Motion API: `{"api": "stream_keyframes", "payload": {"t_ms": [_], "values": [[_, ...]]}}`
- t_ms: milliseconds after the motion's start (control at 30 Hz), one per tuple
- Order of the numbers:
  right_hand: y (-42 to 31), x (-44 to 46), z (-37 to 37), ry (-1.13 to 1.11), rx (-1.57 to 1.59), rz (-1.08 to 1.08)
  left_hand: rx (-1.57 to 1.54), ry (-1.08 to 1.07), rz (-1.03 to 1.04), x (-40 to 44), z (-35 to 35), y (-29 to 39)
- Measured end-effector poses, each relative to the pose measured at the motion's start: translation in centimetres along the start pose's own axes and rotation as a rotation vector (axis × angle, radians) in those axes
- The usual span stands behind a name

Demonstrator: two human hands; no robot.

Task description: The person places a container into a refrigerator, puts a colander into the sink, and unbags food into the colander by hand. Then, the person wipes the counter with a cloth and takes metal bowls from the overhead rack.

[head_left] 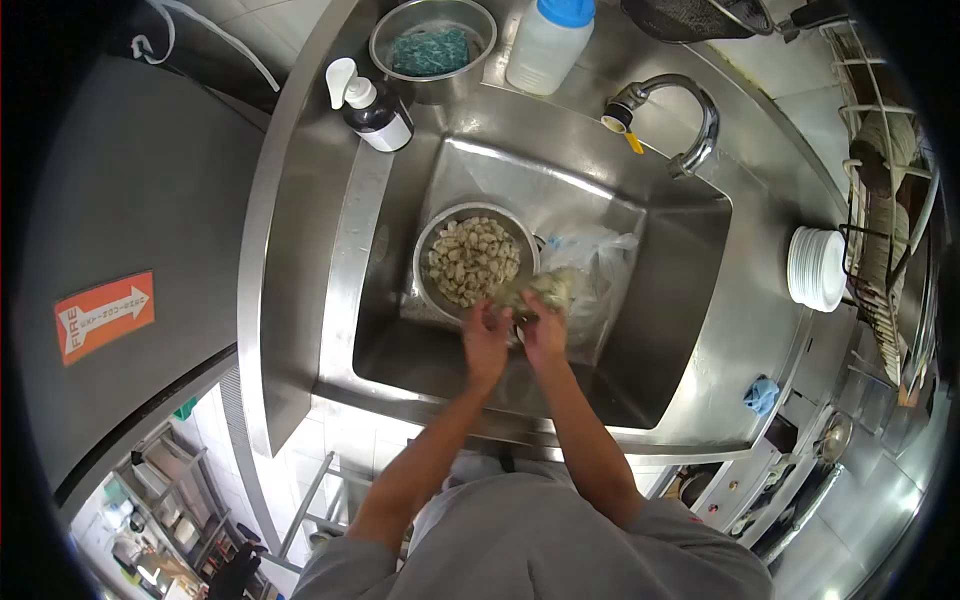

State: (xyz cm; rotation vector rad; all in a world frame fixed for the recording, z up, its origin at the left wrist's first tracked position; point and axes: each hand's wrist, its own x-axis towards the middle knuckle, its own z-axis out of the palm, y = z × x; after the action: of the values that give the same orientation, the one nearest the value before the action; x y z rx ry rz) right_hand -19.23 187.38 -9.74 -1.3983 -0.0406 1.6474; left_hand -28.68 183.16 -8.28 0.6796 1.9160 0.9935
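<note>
Over sink [668,330], at R rim of bowl [419,262] w/ pale pcs [470,258]: greenish clump [552,286], contents unclear. R hand [544,332] closed on it; L hand [486,342] at near edge, can't tell if gripping. Prob. wet, soft, slippery, lightish; best cupped underneath.

A hand could pass from near to far along the right side of the sink [668,330], between its wall and the plastic bag [606,285], and through the narrower strip left of the metal bowl [421,280]. Bowl and bag take up the middle, with the left hand [486,342] and right hand [543,325] in front of them on the near side. Beyond the far rim, the pump bottle [380,118], white jug [546,55] and faucet [711,122] obstruct reach from left to right.
</note>
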Motion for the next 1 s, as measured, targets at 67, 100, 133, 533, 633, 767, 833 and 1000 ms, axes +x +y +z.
{"api": "stream_keyframes", "payload": {"t_ms": [67,100,133,533,633,767,833,1000], "values": [[1.3,0.8,2.6,-0.067,0.038,0.054,0.003,0.056,0.069,2.0,-2.2,-2.0],[1.8,0.8,4.1,-0.095,0.035,0.098,-0.017,0.012,0.001,3.0,-3.6,-1.6],[1.8,1.0,5.6,-0.126,0.031,0.141,-0.04,-0.03,-0.065,3.9,-4.4,-1.1],[2.1,6.7,8.1,-0.042,-0.727,0.656,0.325,-0.233,-0.002,10.4,-5.4,-1.0],[1.9,6.7,6.8,-0.267,-1.595,-0.638,0.172,-0.267,-0.176,10.0,-6.0,-1.9],[0.9,7.0,7.7,-0.837,-1.777,-0.405,0.309,-0.275,-0.003,9.7,-5.7,-4.3],[2.7,7.6,7.5,-0.79,-1.802,-0.624,0.431,-0.249,0.053,9.8,-5.7,-3.5],[3.9,7.6,8.2,-0.789,-1.855,-0.569,0.415,-0.26,0.061,10.2,-6.3,-3.9]]}}
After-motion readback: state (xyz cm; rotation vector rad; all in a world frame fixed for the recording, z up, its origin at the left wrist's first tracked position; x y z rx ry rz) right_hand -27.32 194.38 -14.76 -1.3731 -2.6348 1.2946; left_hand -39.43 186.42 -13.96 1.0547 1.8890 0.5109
